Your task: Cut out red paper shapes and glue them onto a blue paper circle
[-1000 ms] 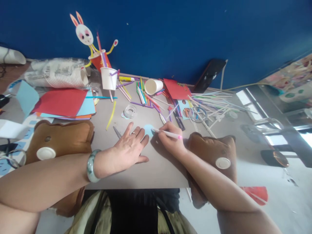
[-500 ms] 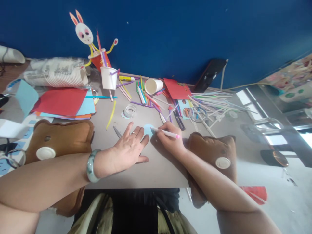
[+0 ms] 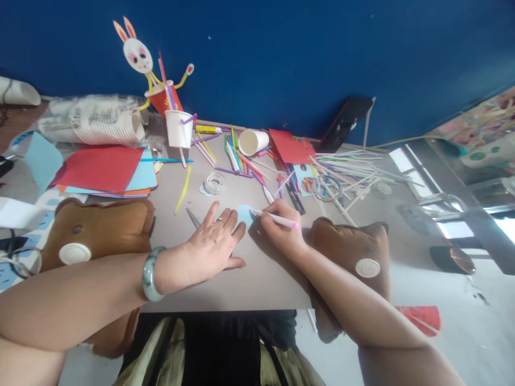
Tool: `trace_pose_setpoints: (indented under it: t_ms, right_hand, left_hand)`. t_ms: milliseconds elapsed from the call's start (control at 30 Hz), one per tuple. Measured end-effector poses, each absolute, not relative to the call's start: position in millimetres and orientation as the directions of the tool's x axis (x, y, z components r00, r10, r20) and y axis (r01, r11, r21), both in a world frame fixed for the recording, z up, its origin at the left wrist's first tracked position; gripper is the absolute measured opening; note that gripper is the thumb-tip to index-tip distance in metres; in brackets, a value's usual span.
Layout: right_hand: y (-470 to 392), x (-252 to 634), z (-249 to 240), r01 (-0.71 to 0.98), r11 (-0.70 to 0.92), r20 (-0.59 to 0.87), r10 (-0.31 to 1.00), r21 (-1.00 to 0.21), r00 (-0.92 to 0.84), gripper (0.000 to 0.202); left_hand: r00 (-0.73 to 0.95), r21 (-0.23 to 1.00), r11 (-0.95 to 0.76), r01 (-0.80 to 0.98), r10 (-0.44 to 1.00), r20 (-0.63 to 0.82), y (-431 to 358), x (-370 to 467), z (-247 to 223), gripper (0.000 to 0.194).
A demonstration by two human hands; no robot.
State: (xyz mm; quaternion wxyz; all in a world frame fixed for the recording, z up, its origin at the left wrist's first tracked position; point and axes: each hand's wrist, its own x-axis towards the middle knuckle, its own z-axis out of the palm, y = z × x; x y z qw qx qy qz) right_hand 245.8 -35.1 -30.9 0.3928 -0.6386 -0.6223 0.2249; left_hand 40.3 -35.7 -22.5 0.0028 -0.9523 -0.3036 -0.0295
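In the head view, the flat, pale blue rounded paper piece [image 3: 243, 213] lies on the smooth grey table [image 3: 249, 287] between my hands. My left hand [image 3: 213, 244] is palm down, fingers spread, thumb apart, holding nothing; its fingertips lie at the paper's left edge, though I cannot tell how firmly they press. My right hand [image 3: 281, 230] has its fingers clamped on a slim white pen with a pink end [image 3: 281, 220], its tip at the paper's right side; whether it touches, I cannot tell. To mark cleanly, I judge, firm left fingertips should stop the small paper sliding, while light, even pen pressure suits it. The pointed grey metal blade [image 3: 193, 217] just beside my left hand deserves care.
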Motion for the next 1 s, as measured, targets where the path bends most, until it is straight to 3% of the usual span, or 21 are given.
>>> trace_pose_setpoints:
  t_ms: [767,1000]
  right_hand:
    - [-34.5,245.6,-31.6,0.609,0.106,0.216,0.970,-0.786,0.110,0.009]
    - [-39.0,248.5,-30.2,0.610,0.192,0.366,0.914,-0.768,0.173,0.010]
  left_hand:
    - [0.813,-0.003,-0.814,0.581,0.579,0.057,-36.1,40.6,-20.9,0.077]
    - [0.816,-0.005,-0.820,0.572,0.568,0.102,-36.5,38.0,-29.1,0.080]
